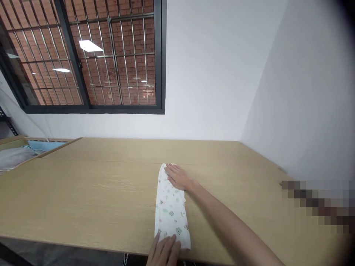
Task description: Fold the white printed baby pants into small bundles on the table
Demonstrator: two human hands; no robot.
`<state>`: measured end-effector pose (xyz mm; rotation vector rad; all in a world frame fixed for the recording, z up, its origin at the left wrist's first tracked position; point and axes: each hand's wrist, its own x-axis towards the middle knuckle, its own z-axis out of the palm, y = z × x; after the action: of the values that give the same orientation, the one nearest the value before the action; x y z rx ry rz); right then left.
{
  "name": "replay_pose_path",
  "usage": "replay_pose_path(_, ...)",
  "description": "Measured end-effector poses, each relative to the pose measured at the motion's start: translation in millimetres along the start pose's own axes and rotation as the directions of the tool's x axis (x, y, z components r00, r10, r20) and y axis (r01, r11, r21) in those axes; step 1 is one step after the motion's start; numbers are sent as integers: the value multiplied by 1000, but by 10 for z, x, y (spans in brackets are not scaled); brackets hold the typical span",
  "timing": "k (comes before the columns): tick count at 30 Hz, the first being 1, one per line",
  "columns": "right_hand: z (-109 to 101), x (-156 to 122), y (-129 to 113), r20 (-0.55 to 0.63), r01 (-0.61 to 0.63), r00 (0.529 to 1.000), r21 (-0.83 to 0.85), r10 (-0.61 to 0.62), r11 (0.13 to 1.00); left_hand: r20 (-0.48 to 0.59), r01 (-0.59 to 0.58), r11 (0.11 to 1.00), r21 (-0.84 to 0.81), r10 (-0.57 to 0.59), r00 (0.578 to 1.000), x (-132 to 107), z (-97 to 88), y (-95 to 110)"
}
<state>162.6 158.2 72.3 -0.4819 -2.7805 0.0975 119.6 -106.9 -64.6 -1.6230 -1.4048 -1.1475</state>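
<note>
Head view: folded printed cloth (170, 207), white with small animal figures, lies as long narrow strip on wooden desk (91, 192), reaching to desk's near edge.

Right hand (179, 177) flat on cloth's far end, fingers (170, 170) spread, released, clasping nothing.

Left hand (164, 252) on cloth's near end, fingers extended, flat, no grasp.

Open box (57, 144) well left of cloth, at desk's far corner; inside, pale blue fabric (41, 146) and whitish fabric (11, 157).

Barred window (91, 55) above and left of cloth, brick wall behind it.
</note>
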Motion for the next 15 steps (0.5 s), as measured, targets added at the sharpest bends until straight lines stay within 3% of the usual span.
replay_pose_path(3, -172, -374, -316, -94, -21, 995, 21, 23, 1000, 159, -172, 984, -51, 178, 971, 227, -298, -282)
replay_pose_path(7, -365, -979, -844, -26, -1, 1000, 135, 4, 991, 246, -163, 979, -127, 190, 950, 512, -611, -445)
replay_pose_path(11, -418, -1478, -1234, 86, -40, 996, 212, 22, 977, 330, -157, 975, -159, 203, 922, 569, -724, -427)
replay_pose_path(15, -260, -1789, -1357, 118, -66, 992, 162, 47, 985, 405, -159, 969, -188, 224, 887, 523, -784, -449)
